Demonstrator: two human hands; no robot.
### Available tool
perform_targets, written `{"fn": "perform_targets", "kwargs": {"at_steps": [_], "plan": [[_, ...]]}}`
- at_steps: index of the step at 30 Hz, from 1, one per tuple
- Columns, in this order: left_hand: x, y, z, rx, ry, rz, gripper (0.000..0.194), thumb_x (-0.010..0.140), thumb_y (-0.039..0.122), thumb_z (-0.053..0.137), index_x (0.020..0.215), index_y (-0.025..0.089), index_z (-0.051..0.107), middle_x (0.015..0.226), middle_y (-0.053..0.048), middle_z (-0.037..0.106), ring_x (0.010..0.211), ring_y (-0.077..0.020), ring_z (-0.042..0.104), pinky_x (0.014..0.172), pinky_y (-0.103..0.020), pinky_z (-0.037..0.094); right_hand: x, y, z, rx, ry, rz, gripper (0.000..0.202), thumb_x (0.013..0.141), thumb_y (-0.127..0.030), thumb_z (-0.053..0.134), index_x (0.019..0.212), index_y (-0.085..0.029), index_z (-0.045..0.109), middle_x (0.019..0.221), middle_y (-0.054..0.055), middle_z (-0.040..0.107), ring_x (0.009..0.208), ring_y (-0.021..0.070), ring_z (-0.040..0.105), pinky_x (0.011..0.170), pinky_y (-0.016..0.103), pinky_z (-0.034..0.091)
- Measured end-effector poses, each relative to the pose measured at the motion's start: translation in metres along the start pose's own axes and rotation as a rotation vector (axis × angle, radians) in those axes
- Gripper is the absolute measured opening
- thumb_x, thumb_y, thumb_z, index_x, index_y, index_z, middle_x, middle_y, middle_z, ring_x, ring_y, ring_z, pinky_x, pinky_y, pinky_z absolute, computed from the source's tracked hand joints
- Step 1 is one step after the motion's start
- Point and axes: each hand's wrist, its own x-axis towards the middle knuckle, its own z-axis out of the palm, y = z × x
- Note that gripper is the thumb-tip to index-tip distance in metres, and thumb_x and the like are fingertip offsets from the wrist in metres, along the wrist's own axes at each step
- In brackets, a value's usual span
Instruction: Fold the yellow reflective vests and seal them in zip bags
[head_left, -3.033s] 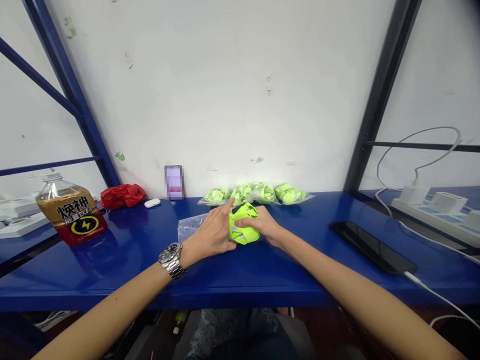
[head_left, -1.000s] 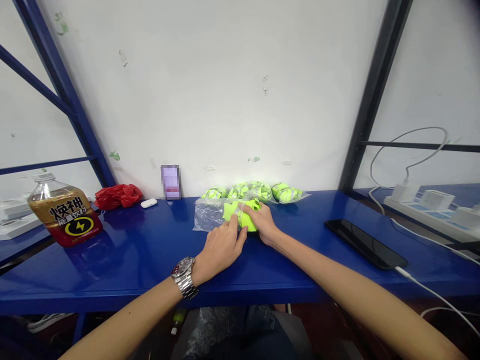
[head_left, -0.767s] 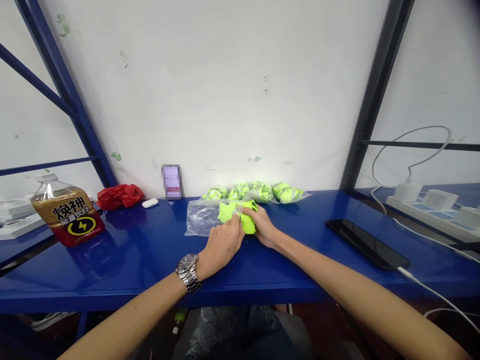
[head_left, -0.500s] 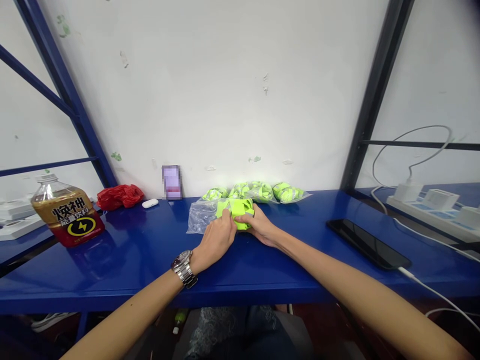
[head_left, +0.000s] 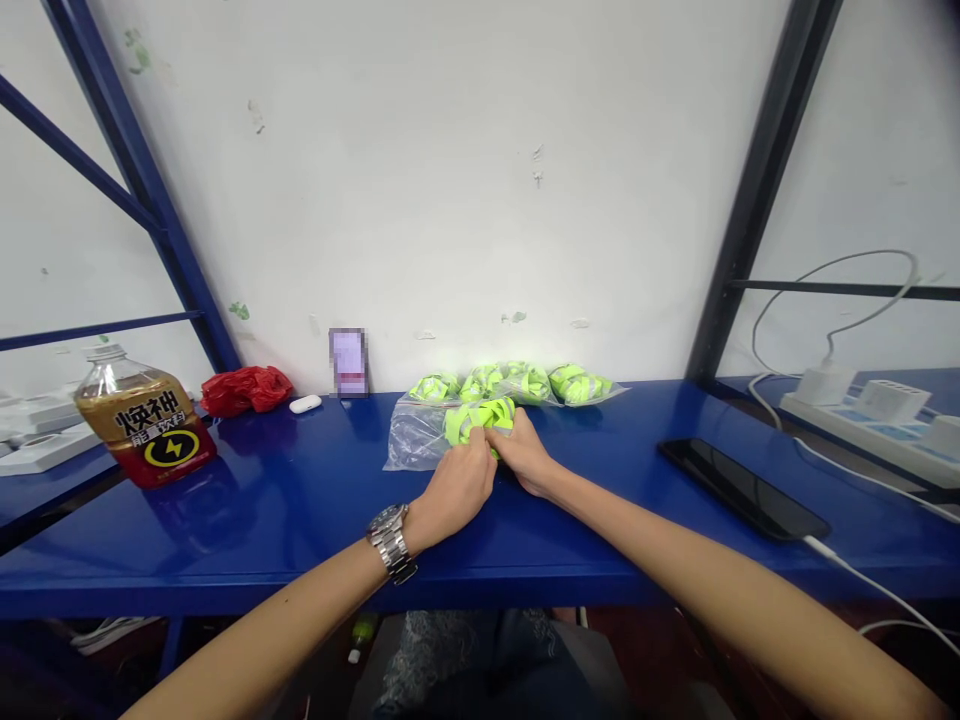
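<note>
Crumpled neon-yellow fabric bundle (head_left: 474,414) is grasped by left hand (head_left: 459,483) at six o'clock, right hand (head_left: 525,457) at four.

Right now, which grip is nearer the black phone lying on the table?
The right grip, holding the yellow cloth bundle left of the phone. The left grip, at the bundle's near side, sits farther left of the phone.

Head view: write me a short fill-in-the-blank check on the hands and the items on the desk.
1. The left hand and right hand both grip the bright yellow-green fabric bundle, and the silver metal wristwatch is on the ____ wrist.
2. The flat black phone has a thin ____ cable attached.
3. A crumpled ____ plastic bag lies near the gold-labelled drink bottle.

Missing words: left; white; red.
</note>
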Motion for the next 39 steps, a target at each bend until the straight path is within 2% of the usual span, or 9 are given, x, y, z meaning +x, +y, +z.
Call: {"fn": "perform_targets", "kwargs": {"at_steps": [2, 6, 13, 19, 25, 29, 32, 36, 39], "plan": [[0.005, 0.005, -0.004, 0.108, -0.023, -0.006, 0.016, 0.096, 0.022, 0.029, 0.101, 0.015, 0.042, 0.075, -0.008, 0.063, 0.064, -0.0227, 0.064, 0.056, -0.029, 0.041, 0.002, -0.006, -0.001, 0.050, 0.041, 0.044, 0.038, 0.063, -0.032, 0.069, 0.092, -0.023, 0.046, 0.086, 0.001, 0.060, 0.076, 0.0180, 0.058, 0.059, 0.028, 0.047], [0.010, 0.009, -0.014, 0.208, 0.061, -0.076, 0.024, 0.099, 0.030, 0.023, 0.105, 0.018, 0.042, 0.083, -0.009, 0.064, 0.068, -0.0241, 0.066, 0.060, -0.031, 0.045, 0.007, -0.018, -0.006, 0.228, 0.039, 0.072, 0.039, 0.064, -0.035, 0.071, 0.095, -0.023, 0.048, 0.080, -0.001, 0.060, 0.065, 0.0159, 0.057, 0.046, 0.024, 0.041], [0.003, -0.004, -0.013, 0.227, 0.079, -0.094, 0.033, 0.100, 0.040, 0.022, 0.099, 0.017, 0.045, 0.091, -0.011, 0.062, 0.071, -0.0231, 0.065, 0.061, -0.030, 0.045, 0.007, -0.026, -0.008, 0.422, 0.001, 0.158, 0.036, 0.063, -0.034, 0.075, 0.090, -0.023, 0.054, 0.075, -0.003, 0.060, 0.061, 0.0126, 0.054, 0.042, 0.022, 0.039], [0.011, -0.013, -0.006, 0.136, 0.136, 0.018, 0.022, 0.099, 0.027, 0.028, 0.092, 0.019, 0.048, 0.083, -0.005, 0.063, 0.068, -0.0188, 0.062, 0.057, -0.026, 0.038, 0.004, -0.026, -0.007, 0.442, -0.013, 0.207, 0.034, 0.064, -0.035, 0.075, 0.088, -0.020, 0.056, 0.071, -0.002, 0.060, 0.058, 0.0119, 0.055, 0.041, 0.021, 0.041], [0.010, -0.023, 0.007, 0.013, 0.178, 0.196, 0.018, 0.092, 0.019, 0.039, 0.077, 0.018, 0.047, 0.063, -0.001, 0.058, 0.055, -0.0150, 0.055, 0.054, -0.026, 0.032, 0.004, -0.023, -0.001, 0.379, 0.063, 0.206, 0.033, 0.063, -0.030, 0.073, 0.085, -0.020, 0.051, 0.069, -0.003, 0.059, 0.055, 0.0120, 0.055, 0.040, 0.021, 0.040], [0.006, -0.022, 0.014, 0.001, 0.282, 0.294, 0.023, 0.092, 0.019, 0.037, 0.071, 0.018, 0.046, 0.055, 0.000, 0.055, 0.047, -0.0126, 0.050, 0.050, -0.025, 0.029, 0.000, -0.015, 0.005, 0.351, 0.068, 0.103, 0.038, 0.065, -0.034, 0.073, 0.091, -0.021, 0.049, 0.077, -0.002, 0.060, 0.065, 0.0139, 0.059, 0.050, 0.024, 0.048], [0.007, -0.021, 0.012, 0.089, 0.269, 0.341, 0.024, 0.092, 0.018, 0.037, 0.071, 0.017, 0.047, 0.053, -0.001, 0.054, 0.045, -0.0129, 0.050, 0.049, -0.025, 0.029, -0.001, -0.008, 0.004, 0.310, 0.080, 0.013, 0.043, 0.066, -0.038, 0.074, 0.094, -0.022, 0.046, 0.088, 0.000, 0.062, 0.082, 0.0168, 0.062, 0.066, 0.028, 0.052], [0.008, -0.027, -0.008, 0.284, 0.142, 0.389, 0.026, 0.095, 0.025, 0.035, 0.078, 0.015, 0.052, 0.059, -0.003, 0.058, 0.049, -0.0153, 0.055, 0.049, -0.026, 0.034, 0.002, -0.007, -0.002, 0.287, 0.040, -0.029, 0.048, 0.065, -0.037, 0.075, 0.098, -0.023, 0.044, 0.095, 0.001, 0.062, 0.089, 0.0187, 0.062, 0.076, 0.032, 0.052], [0.009, -0.034, -0.030, 0.376, 0.223, 0.360, 0.037, 0.090, 0.048, 0.046, 0.097, 0.013, 0.055, 0.083, -0.011, 0.065, 0.073, -0.0237, 0.062, 0.061, -0.032, 0.045, 0.004, -0.010, -0.006, 0.291, -0.034, -0.088, 0.051, 0.066, -0.035, 0.075, 0.106, -0.022, 0.046, 0.102, 0.003, 0.063, 0.096, 0.0202, 0.061, 0.083, 0.035, 0.051]]}}
